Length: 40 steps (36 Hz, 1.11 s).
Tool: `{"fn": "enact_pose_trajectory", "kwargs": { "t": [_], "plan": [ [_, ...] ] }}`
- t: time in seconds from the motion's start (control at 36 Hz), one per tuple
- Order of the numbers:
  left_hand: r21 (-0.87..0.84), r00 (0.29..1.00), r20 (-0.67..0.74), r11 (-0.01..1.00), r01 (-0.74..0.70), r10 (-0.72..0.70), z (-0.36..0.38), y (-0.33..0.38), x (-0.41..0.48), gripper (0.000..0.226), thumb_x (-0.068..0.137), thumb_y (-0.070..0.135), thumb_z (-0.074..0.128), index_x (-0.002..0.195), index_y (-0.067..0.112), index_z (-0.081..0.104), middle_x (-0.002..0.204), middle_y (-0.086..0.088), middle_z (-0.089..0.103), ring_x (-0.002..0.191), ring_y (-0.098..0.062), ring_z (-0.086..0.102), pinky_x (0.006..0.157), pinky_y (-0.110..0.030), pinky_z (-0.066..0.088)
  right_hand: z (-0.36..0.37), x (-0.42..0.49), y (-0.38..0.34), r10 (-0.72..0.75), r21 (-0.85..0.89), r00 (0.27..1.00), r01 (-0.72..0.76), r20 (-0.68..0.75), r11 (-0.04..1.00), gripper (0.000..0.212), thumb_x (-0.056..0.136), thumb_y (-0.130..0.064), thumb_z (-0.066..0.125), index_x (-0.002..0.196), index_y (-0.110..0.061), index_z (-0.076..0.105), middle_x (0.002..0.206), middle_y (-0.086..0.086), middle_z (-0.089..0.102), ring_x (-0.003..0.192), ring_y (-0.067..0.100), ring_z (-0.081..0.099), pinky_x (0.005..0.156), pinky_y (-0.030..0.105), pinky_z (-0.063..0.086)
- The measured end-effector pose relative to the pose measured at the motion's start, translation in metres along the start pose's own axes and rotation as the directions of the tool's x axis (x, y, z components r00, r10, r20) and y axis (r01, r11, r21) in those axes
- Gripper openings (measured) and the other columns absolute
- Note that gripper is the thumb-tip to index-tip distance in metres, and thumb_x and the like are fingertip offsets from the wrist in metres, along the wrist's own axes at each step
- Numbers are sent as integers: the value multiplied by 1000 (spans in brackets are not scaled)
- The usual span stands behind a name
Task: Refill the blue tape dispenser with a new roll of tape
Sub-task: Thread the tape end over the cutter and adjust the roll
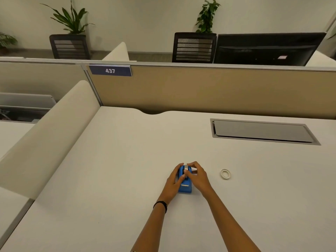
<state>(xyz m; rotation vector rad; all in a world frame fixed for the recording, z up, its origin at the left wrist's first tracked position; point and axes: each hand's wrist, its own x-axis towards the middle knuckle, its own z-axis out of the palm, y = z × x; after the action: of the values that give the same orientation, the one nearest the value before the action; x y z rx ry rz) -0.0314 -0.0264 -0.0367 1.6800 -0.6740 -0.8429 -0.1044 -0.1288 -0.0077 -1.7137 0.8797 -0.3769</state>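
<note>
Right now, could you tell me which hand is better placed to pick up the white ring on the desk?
Right. The white ring lies just beyond the right hand; the left hand is across the blue tape dispenser.

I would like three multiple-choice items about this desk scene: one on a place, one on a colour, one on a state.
1. The small white ring lies where?
A. right of the dispenser
B. on the dispenser
C. left of it

2. The plastic tape dispenser is:
A. red
B. blue
C. black

3. The dispenser is:
A. lifted
B. untouched
C. on the white desk, held by both hands

Answers: 1 A, it lies apart on the desk, right of the right hand. 2 B, its body is blue. 3 C, the left hand and right hand flank it.
</note>
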Motion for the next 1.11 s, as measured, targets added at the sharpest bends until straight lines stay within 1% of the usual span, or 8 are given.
{"fn": "enact_pose_trajectory", "kwargs": {
  "t": [0.33, 0.53, 0.67, 0.75, 0.83, 0.92, 1.0, 1.11],
  "plan": [
    [-8, 1000, 6, 1000, -15, 15, 0, -2, 1, 41, 95, 33, 48, 131, 43, 32, 140, 14, 39, 126, -6, 43, 92, -3, 40, -7, -2, 0, -7, -27, 998, 8, 55, 1000, 25, 86, -12, 62, 109, -7, 54, 113, 6, 58, 96, 17, 53, 65, 10, 45],
    [-8, 1000, 11, 1000, -13, 14, 0, -4, 2, 40, 94, 32, 49, 126, 49, 33, 139, 13, 40, 125, -9, 46, 89, -5, 44, -5, -1, 0, -14, -35, 1000, 14, 15, 999, 20, 90, -16, 55, 107, -5, 55, 117, 12, 60, 97, 18, 54, 68, 10, 45],
    [12, 1000, 25, 1000, -10, 10, -3, -4, 2, 41, 94, 34, 50, 125, 52, 32, 138, 16, 40, 124, -6, 45, 87, -2, 42, -4, 1, -1, -15, -47, 1000, 15, 2, 999, 19, 90, -17, 55, 105, -5, 56, 114, 12, 62, 94, 17, 55, 67, 9, 44],
    [15, 999, 33, 1000, -3, 3, -4, -2, 2, 42, 92, 39, 51, 127, 51, 33, 139, 14, 42, 124, -8, 47, 90, -8, 45, -6, 0, -1, -13, -43, 1000, 14, 17, 999, 17, 89, -15, 57, 103, -6, 56, 112, 10, 62, 97, 20, 56, 67, 10, 44],
    [6, 1000, 22, 1000, 0, 0, -3, -1, 3, 45, 91, 39, 51, 134, 40, 34, 143, 9, 42, 128, -12, 45, 102, -23, 42, -9, -2, -1, -35, -47, 998, 38, 54, 998, 20, 87, -15, 59, 104, -6, 55, 113, 8, 61, 98, 18, 55, 67, 9, 45],
    [-11, 1000, 6, 1000, 10, -10, -1, 1, 2, 44, 93, 35, 49, 135, 34, 35, 144, 5, 42, 129, -15, 45, 109, -34, 40, -10, -5, -2, -49, -51, 997, 52, 66, 997, 22, 85, -16, 63, 103, -6, 55, 108, 3, 60, 98, 19, 55, 73, 14, 45],
    [-16, 1000, 0, 1000, 12, -12, -1, 4, 1, 43, 95, 31, 47, 136, 31, 35, 144, 6, 41, 130, -15, 44, 110, -35, 39, -10, -7, -3, -45, -45, 997, 47, 57, 998, 25, 83, -15, 66, 103, -6, 55, 109, 3, 60, 98, 18, 54, 80, 22, 44],
    [-23, 1000, 6, 1000, 2, -2, -2, 3, 0, 44, 95, 30, 48, 137, 28, 36, 143, 6, 42, 129, -13, 45, 109, -29, 40, -11, -8, -2, -35, -25, 999, 36, 32, 999, 25, 82, -15, 67, 103, -4, 57, 112, 7, 61, 100, 20, 55, 82, 25, 45]
  ]
}}
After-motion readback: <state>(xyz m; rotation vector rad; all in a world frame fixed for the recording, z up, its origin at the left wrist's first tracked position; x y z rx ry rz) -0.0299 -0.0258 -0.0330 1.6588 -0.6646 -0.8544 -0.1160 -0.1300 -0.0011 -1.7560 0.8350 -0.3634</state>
